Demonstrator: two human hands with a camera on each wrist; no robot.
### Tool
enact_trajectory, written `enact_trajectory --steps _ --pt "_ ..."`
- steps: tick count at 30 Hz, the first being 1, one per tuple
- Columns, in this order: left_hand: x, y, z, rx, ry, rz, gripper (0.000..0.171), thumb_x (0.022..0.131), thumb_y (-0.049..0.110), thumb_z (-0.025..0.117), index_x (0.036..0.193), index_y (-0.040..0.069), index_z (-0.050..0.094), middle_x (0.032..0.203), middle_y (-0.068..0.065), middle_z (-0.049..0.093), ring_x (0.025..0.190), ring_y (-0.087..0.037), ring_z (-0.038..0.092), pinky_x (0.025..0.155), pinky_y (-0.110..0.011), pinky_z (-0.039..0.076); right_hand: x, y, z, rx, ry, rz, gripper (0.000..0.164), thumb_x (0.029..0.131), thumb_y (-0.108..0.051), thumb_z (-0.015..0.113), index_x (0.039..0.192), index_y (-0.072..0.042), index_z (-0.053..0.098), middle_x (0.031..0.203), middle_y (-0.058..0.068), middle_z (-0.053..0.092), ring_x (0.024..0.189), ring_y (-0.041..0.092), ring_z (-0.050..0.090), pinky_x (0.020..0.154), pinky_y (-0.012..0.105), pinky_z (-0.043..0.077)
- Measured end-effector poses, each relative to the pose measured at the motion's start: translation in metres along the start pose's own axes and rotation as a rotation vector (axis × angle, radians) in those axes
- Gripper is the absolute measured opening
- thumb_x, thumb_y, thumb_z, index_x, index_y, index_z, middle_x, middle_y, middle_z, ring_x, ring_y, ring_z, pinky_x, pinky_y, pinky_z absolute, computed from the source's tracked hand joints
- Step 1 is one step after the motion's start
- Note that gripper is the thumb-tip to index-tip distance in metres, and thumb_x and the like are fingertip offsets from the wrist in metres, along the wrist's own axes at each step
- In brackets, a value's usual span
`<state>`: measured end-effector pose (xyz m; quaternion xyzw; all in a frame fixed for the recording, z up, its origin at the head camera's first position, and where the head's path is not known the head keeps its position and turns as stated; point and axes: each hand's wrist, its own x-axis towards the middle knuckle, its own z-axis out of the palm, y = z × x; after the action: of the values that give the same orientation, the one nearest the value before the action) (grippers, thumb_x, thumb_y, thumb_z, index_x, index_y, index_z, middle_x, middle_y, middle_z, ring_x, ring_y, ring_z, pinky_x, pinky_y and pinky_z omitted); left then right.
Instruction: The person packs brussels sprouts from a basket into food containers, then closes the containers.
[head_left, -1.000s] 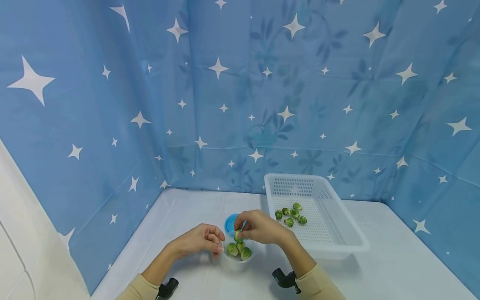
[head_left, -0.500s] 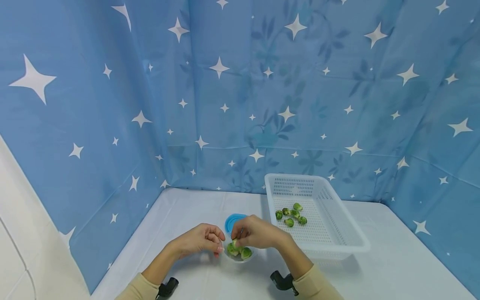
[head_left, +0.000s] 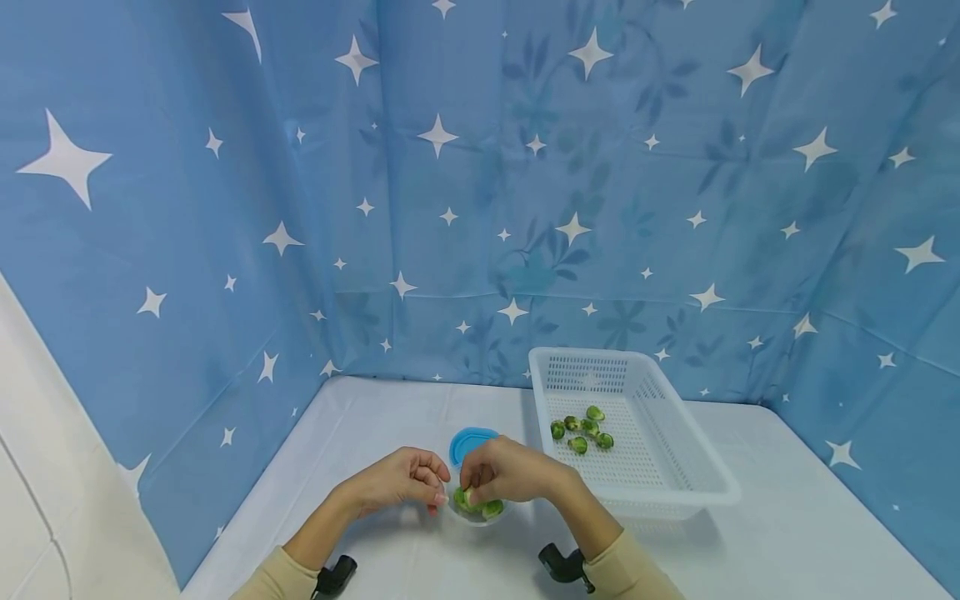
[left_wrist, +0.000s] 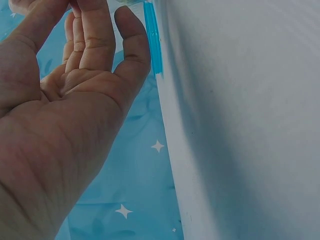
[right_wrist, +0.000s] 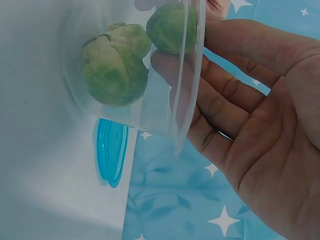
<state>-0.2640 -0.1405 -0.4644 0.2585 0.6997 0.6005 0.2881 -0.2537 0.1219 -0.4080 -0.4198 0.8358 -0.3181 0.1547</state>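
My right hand (head_left: 510,471) reaches down into a small clear plastic container (head_left: 480,523). Its thumb and fingers pinch a green Brussels sprout (right_wrist: 167,30) inside the rim, as the right wrist view shows. Beneath that one, more Brussels sprouts (right_wrist: 115,70) lie in the container, partly hidden from the head by the hand. My left hand (head_left: 401,482) stays at the container's left side, thumb and fingertips closed together at its rim; the fingertips are cut off at the top of the left wrist view.
A blue lid (head_left: 467,446) lies just behind the container. To the right stands a white perforated basket (head_left: 652,450) with several Brussels sprouts (head_left: 578,445) at its left. A white cloth covers the table (head_left: 420,550); a blue starry curtain (head_left: 480,250) hangs behind.
My right hand has lowered the Brussels sprout from above the container into it, among the others. The left hand has held its place beside the container.
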Motion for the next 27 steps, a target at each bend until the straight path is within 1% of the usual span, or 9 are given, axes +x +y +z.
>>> enact_trajectory --steps 6,13,20,27 --pt "0.0 0.0 0.0 0.001 -0.004 0.002 0.046 0.094 0.011 0.077 0.125 -0.015 0.055 0.086 0.0 0.076 0.078 -0.014 0.073 0.083 -0.033 0.06 0.001 0.001 0.003 0.004 -0.025 0.007 0.008 0.089 -0.004 0.081 0.096 -0.006 0.076 0.082 -0.004 0.072 0.072 0.002 0.066 0.068 0.02 0.057" --pt "-0.001 0.002 0.001 0.007 0.014 0.01 0.043 0.093 0.01 0.077 0.123 -0.014 0.057 0.087 -0.002 0.075 0.078 -0.016 0.073 0.082 -0.035 0.06 0.002 0.0 0.005 -0.04 -0.049 0.011 0.01 0.09 -0.004 0.081 0.098 -0.008 0.078 0.083 -0.01 0.071 0.073 -0.001 0.064 0.068 0.019 0.057" --pt "-0.001 0.001 0.0 0.013 -0.003 0.013 0.046 0.094 0.012 0.077 0.125 -0.014 0.056 0.087 0.0 0.076 0.079 -0.015 0.073 0.084 -0.035 0.06 0.003 0.0 0.007 -0.064 -0.061 0.022 0.01 0.09 -0.005 0.081 0.098 -0.01 0.078 0.083 -0.012 0.07 0.074 -0.002 0.064 0.069 0.019 0.056" --pt "-0.001 0.0 0.001 0.008 -0.007 0.012 0.049 0.093 0.013 0.078 0.126 -0.016 0.055 0.087 -0.001 0.076 0.079 -0.016 0.073 0.084 -0.034 0.06 0.005 -0.003 0.012 -0.16 -0.055 0.019 0.012 0.091 -0.001 0.078 0.093 -0.012 0.078 0.084 -0.01 0.073 0.074 -0.005 0.063 0.069 0.016 0.055"
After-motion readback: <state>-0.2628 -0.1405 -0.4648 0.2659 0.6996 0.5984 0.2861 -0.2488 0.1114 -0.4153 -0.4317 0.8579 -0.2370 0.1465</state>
